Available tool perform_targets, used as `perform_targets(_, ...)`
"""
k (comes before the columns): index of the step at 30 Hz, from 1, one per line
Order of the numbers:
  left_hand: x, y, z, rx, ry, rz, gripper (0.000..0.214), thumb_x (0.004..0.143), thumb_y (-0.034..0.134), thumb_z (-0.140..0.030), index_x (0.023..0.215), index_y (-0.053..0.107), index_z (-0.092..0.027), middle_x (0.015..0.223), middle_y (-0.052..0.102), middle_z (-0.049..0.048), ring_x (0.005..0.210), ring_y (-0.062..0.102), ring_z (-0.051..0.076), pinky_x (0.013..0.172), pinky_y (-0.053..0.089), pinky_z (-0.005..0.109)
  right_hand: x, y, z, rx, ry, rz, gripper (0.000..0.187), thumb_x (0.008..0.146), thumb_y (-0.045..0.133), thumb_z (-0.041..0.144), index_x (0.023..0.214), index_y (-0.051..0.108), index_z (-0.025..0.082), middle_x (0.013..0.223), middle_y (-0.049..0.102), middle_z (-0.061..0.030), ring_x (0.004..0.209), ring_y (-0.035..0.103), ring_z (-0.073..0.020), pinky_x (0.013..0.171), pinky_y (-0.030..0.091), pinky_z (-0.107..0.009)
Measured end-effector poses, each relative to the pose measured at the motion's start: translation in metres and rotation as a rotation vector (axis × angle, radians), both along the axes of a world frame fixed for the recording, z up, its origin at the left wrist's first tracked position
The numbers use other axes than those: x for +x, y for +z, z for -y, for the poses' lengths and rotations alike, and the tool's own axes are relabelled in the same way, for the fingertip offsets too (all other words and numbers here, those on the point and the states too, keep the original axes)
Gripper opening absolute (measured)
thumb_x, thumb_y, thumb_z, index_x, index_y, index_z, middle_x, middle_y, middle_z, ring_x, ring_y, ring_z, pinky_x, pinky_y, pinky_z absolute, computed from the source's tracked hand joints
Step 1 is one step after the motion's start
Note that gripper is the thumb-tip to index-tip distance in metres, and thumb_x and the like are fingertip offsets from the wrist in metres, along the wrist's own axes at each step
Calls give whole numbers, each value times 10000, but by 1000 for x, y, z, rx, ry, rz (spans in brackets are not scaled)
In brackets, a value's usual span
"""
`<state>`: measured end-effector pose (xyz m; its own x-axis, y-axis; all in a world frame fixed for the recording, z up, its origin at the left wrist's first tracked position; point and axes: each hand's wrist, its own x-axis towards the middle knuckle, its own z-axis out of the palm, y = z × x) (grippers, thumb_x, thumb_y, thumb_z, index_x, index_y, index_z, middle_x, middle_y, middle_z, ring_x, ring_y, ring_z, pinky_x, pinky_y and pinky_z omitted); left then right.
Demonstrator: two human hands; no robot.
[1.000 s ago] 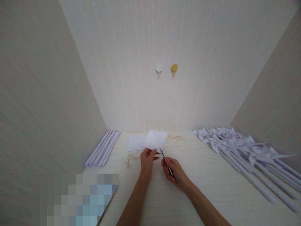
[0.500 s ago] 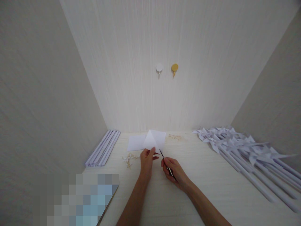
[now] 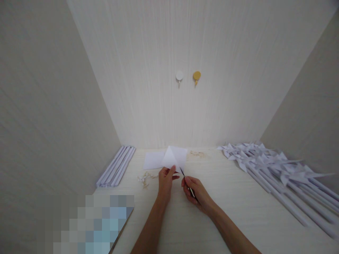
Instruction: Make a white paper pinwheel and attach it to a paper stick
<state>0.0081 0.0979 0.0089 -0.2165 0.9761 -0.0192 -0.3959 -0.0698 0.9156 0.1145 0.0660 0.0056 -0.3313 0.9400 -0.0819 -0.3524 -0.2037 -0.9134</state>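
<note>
My left hand pinches the lower corner of a white creased paper square and holds it up above the table. My right hand is closed round small scissors whose dark blades point up at the paper's lower edge, just right of my left thumb. Another flat white paper sheet lies on the table behind my left hand.
A bundle of white paper sticks lies by the left wall. Several finished white paper pinwheels on sticks fill the right side. Small pale fasteners lie left of my hand. Two hooks hang on the back wall. A blurred object sits at bottom left.
Almost nothing differs; both hands and the paper stay in place, with the scissor tip staying at the paper's lower edge.
</note>
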Motion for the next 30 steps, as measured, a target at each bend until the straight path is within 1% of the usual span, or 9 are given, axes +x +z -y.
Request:
perform_targets(15, 2, 2, 3, 4, -45, -22, 217, 549, 628, -296, 541, 514, -111, 498, 490, -33, 479, 473, 69, 436, 453, 189, 0, 1, 0, -6, -16, -28, 285, 698, 496, 409, 598, 476, 143, 365, 373, 93, 216, 218, 5, 232, 73, -139)
perform_targets(24, 5, 2, 4, 2, -81, -50, 209, 547, 627, -299, 557, 534, -112, 516, 501, -28, 493, 478, 72, 433, 443, 182, 0, -1, -2, -25, -38, -73, 298, 690, 508, 425, 612, 482, 138, 365, 389, 89, 210, 220, 6, 231, 74, -138)
perform_targets(30, 6, 2, 5, -11, -81, -45, 213, 537, 634, -303, 559, 544, -112, 515, 507, -24, 499, 484, 77, 433, 441, 183, 1, -2, -1, -27, -54, -85, 302, 682, 520, 427, 605, 478, 138, 361, 378, 90, 214, 218, 6, 231, 78, -137)
